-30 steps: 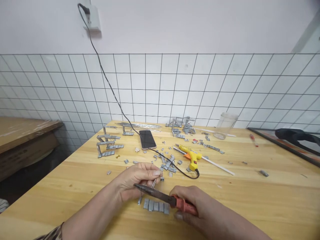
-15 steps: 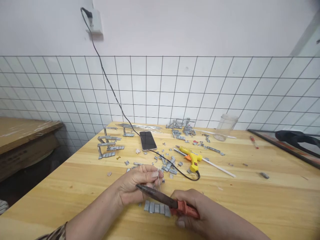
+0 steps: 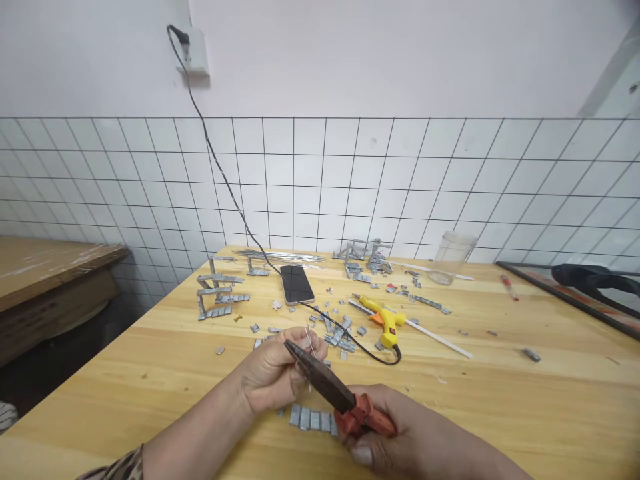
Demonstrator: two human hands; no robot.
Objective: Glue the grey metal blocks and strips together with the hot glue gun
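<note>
My left hand [image 3: 280, 370] pinches a thin metal wire [image 3: 309, 339] that sticks up past the fingertips. My right hand [image 3: 393, 430] is wrapped round the red handles of long-nose pliers [image 3: 325, 382]. The dark jaws of the pliers point up and left, in front of my left fingers and the wire. Whether they touch the wire I cannot tell. Below the jaws, a row of flat grey pieces [image 3: 311, 419] lies on the wooden table [image 3: 200, 400], its right end hidden by the pliers and my right hand.
Loose grey pieces [image 3: 340, 330] lie beyond my hands, beside a corded yellow glue gun [image 3: 386, 320]. A phone [image 3: 297, 284] has a black cable across it. Small grey frames [image 3: 215, 293] stand at left, more at the back. A clear jar [image 3: 450, 257] stands back right.
The pliers have turned to a steeper angle, and their tip has moved slightly right and up against the fingers. The wire now leans left at its top. The view has tilted slightly.
</note>
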